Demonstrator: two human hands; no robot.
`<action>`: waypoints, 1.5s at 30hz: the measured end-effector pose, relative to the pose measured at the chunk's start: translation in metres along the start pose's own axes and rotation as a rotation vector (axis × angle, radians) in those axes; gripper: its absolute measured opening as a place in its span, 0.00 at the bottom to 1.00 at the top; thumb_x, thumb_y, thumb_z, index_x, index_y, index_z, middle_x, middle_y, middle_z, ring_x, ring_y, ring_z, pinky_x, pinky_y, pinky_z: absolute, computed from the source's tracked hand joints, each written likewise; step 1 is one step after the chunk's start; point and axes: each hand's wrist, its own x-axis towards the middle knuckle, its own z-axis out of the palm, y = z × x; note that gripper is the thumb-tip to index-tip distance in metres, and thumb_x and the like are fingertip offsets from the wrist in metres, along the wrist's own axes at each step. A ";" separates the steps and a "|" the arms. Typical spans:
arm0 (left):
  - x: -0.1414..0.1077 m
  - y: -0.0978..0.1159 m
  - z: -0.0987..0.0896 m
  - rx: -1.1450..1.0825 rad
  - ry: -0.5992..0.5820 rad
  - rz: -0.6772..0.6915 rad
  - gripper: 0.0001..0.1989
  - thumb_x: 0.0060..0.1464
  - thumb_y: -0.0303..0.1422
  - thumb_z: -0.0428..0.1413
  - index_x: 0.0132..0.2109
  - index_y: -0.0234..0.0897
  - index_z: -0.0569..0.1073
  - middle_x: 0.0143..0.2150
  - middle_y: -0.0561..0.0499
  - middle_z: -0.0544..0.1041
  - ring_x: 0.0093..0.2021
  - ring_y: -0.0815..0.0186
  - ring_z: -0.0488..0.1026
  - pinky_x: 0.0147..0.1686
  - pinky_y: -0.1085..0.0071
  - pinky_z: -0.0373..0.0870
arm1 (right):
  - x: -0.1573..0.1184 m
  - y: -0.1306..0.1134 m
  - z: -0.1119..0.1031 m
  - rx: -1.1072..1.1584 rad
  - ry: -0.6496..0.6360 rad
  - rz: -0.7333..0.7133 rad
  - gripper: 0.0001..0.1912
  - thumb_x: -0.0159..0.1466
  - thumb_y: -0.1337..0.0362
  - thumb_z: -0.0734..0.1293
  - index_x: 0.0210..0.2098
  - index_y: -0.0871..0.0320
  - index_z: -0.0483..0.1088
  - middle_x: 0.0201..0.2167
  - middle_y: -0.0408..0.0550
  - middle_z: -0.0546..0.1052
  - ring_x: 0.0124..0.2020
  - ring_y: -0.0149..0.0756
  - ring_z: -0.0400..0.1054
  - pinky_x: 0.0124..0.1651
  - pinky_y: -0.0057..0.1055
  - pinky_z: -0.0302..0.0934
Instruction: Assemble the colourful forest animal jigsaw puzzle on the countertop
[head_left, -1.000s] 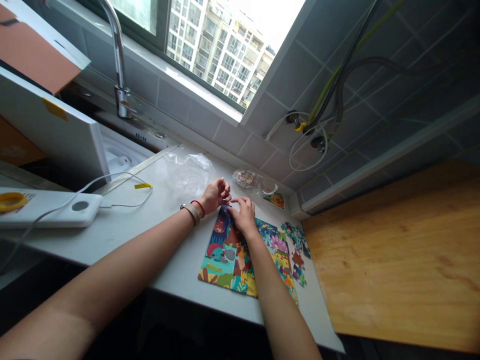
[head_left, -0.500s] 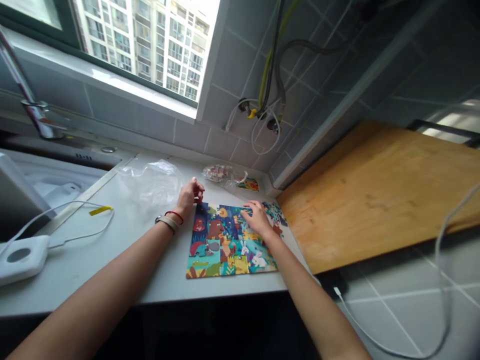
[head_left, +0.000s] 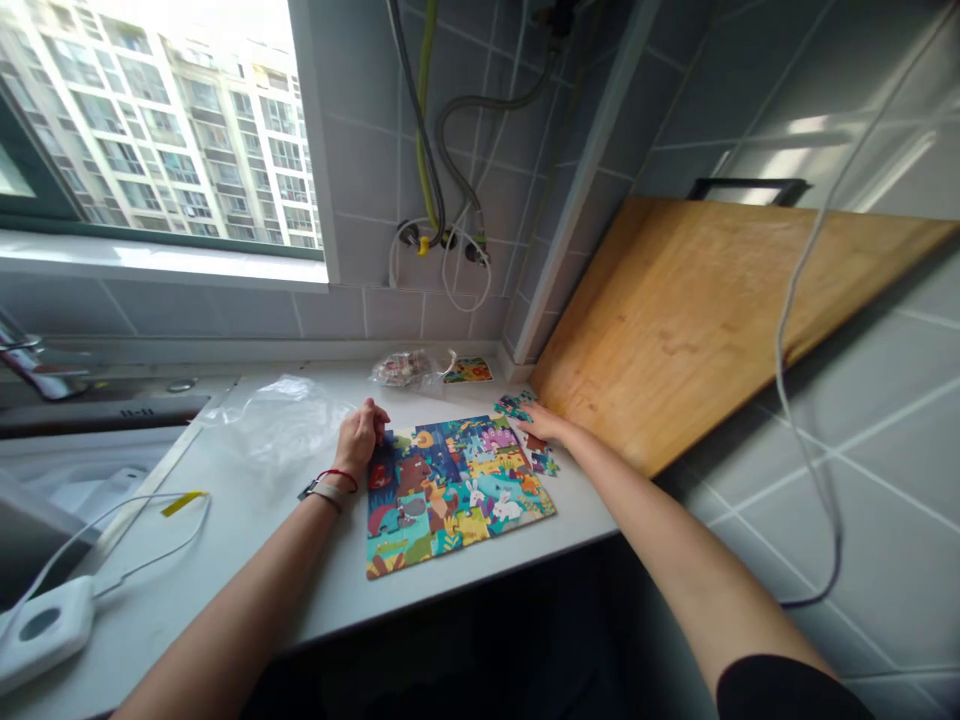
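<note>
The jigsaw puzzle (head_left: pixel 457 497) lies flat on the counter (head_left: pixel 180 560), its joined pieces forming a colorful animal scene: white rabbits near the front, a brown bear farther back and to the left, dark blue along the far side. Its front edge is straight. Loose puzzle pieces (head_left: pixel 511 406) lie clustered beyond its far right corner, with more, including a brown one, beside its right edge.

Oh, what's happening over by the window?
Someone is busy with a jigsaw of cartoon animals, largely pieced together on the white counter. Their right hand is among the loose pieces to the right of the jigsaw. The left hand rests by its upper left corner, near a crumpled clear plastic bag.
</note>
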 end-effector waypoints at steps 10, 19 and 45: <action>-0.002 0.003 0.002 0.291 0.025 0.078 0.25 0.65 0.48 0.43 0.27 0.41 0.74 0.21 0.50 0.73 0.24 0.61 0.71 0.29 0.68 0.68 | -0.015 0.016 -0.009 0.122 0.004 0.025 0.22 0.57 0.63 0.79 0.51 0.59 0.81 0.57 0.60 0.80 0.57 0.51 0.75 0.59 0.34 0.65; 0.006 -0.004 0.002 0.509 0.024 0.132 0.27 0.62 0.53 0.43 0.30 0.42 0.78 0.37 0.44 0.83 0.44 0.51 0.79 0.46 0.62 0.73 | -0.054 0.023 -0.019 0.176 -0.121 0.050 0.18 0.44 0.58 0.85 0.32 0.54 0.81 0.34 0.49 0.84 0.40 0.47 0.78 0.43 0.33 0.68; -0.015 0.005 -0.008 0.890 -0.323 0.373 0.35 0.68 0.57 0.38 0.44 0.39 0.81 0.51 0.39 0.82 0.53 0.51 0.79 0.60 0.51 0.73 | -0.138 0.040 0.039 1.090 0.383 -0.092 0.20 0.62 0.57 0.67 0.53 0.55 0.76 0.32 0.45 0.80 0.31 0.38 0.75 0.38 0.36 0.73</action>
